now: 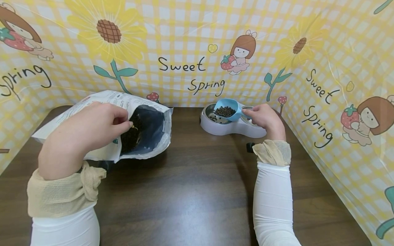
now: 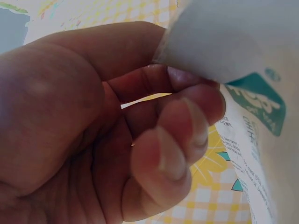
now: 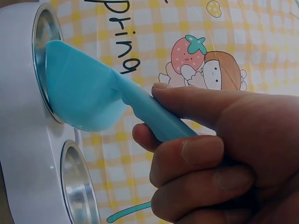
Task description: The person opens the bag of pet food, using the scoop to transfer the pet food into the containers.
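My left hand (image 1: 89, 128) pinches the upper edge of the opening of a white bag (image 1: 106, 97), which lies on its side with dark contents inside. In the left wrist view, thumb and fingers (image 2: 161, 163) meet at the bag's edge (image 2: 210, 42). My right hand (image 1: 267, 118) grips the handle of a blue scoop (image 1: 235, 115), fingers curled round it in the right wrist view (image 3: 201, 154). Brown pellets (image 1: 224, 111) lie in the scoop, held over the left bowl of a white double feeder (image 1: 218, 129). Some pellets are in that bowl.
The feeder's right metal bowl (image 3: 79, 186) is beside the left one. A small black object (image 1: 250, 147) is on the brown table (image 1: 191, 191) near my right wrist. A yellow checked cloth (image 1: 184, 34) stands behind the table and along its sides.
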Action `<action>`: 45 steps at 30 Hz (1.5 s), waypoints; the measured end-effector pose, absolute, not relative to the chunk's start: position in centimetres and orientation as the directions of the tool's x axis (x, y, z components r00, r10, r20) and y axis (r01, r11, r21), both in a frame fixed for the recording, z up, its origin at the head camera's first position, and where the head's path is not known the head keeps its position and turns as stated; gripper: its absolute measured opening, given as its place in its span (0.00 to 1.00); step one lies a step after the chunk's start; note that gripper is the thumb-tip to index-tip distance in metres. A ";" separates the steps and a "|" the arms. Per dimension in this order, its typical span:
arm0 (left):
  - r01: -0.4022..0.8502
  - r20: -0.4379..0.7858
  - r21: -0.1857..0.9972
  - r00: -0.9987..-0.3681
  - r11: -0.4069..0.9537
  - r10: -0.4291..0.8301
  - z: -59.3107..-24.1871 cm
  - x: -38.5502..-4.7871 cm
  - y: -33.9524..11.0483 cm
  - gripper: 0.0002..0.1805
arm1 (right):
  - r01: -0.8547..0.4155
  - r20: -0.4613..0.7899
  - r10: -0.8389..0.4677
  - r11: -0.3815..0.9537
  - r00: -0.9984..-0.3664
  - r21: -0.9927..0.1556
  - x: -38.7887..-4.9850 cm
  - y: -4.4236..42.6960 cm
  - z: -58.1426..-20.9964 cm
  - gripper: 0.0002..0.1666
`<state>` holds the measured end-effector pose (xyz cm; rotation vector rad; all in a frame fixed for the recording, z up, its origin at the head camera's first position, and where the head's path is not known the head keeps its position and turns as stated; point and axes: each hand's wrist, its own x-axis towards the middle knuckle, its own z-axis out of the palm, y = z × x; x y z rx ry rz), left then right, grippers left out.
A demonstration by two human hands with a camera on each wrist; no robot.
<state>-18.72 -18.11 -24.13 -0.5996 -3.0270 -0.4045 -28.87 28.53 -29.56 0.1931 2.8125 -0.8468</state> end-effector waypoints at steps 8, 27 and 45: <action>0.377 0.067 0.250 -0.926 0.892 0.372 -24.1 -18.9 -18.1 0.21 | 0.179 -0.207 0.078 0.830 -0.975 -0.528 -28.9 28.3 -29.7 0.29; 0.376 0.072 0.251 -0.926 0.892 0.371 -24.1 -18.8 -18.2 0.21 | 0.093 -0.131 0.036 0.881 -0.991 -0.464 -29.2 27.7 -30.0 0.29; 0.376 0.065 0.259 -0.926 0.890 0.373 -24.1 -18.8 -18.2 0.21 | 0.093 -0.168 0.030 0.921 -0.985 -0.379 -29.0 26.8 -29.8 0.37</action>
